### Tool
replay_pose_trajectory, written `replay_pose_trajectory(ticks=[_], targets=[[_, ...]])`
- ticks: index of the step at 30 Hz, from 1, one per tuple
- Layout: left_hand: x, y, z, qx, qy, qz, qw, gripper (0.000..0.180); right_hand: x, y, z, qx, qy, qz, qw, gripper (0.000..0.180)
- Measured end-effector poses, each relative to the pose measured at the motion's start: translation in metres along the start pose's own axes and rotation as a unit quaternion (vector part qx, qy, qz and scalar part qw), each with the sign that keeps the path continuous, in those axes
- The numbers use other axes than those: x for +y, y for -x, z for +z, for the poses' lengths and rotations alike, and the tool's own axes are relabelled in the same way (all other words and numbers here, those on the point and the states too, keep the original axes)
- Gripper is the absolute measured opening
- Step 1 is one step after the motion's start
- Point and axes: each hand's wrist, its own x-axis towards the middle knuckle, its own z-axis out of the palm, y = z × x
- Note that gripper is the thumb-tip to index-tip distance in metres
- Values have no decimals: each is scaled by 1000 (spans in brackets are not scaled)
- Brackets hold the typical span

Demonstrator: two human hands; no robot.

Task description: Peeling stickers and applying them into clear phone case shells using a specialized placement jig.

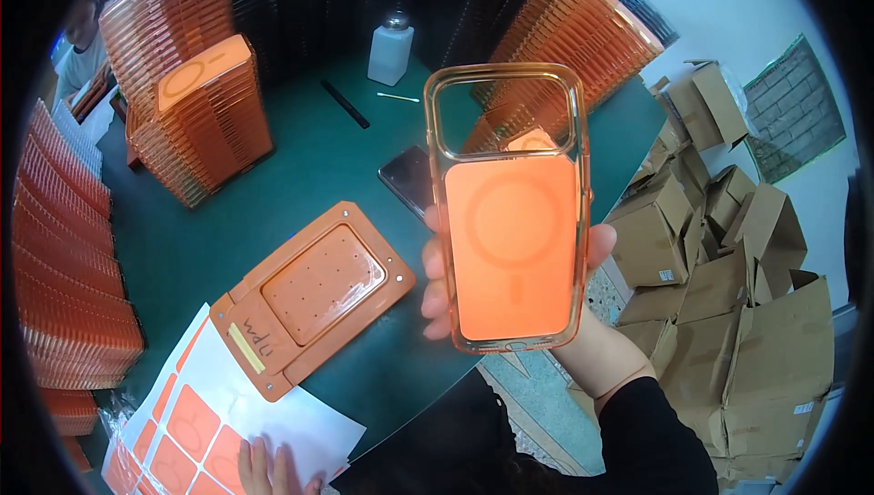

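Note:
Raised in front of me, my right hand (pixel 437 299) grips a clear, amber-edged phone case (pixel 581 167) by its sides, thumb on the right and fingers on the left. An orange panel (pixel 514 286) with a faint ring and short bar covers the case's lower back; its upper part is see-through. At the lower left, my left hand (pixel 278 469) lies with fingers extended on a white sheet (pixel 309 422) of orange ring-marked stickers (pixel 193 418). An orange jig (pixel 309 299) with a recessed, dotted bed overlaps that sheet.
Stacks of orange cases (pixel 64 258) line the left, with more at the back left (pixel 196 131) and back right (pixel 564 31). A white pump bottle (pixel 391 51), black pen-like stick (pixel 345 104), cotton swab (pixel 398 97) and dark phone (pixel 405 176) lie beyond. Cardboard boxes (pixel 728 313) fill the right.

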Motion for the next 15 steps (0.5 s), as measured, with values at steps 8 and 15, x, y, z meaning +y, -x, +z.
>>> replay_pose_trajectory(ticks=[8,15], targets=[[-6,14,15,-22,-15,9,1000,64,-5,7,7,11,-14,-6,1000,135],[-8,22,12,-44,3,22,999,65,-19,16,15,14,28,-27,999,133]])
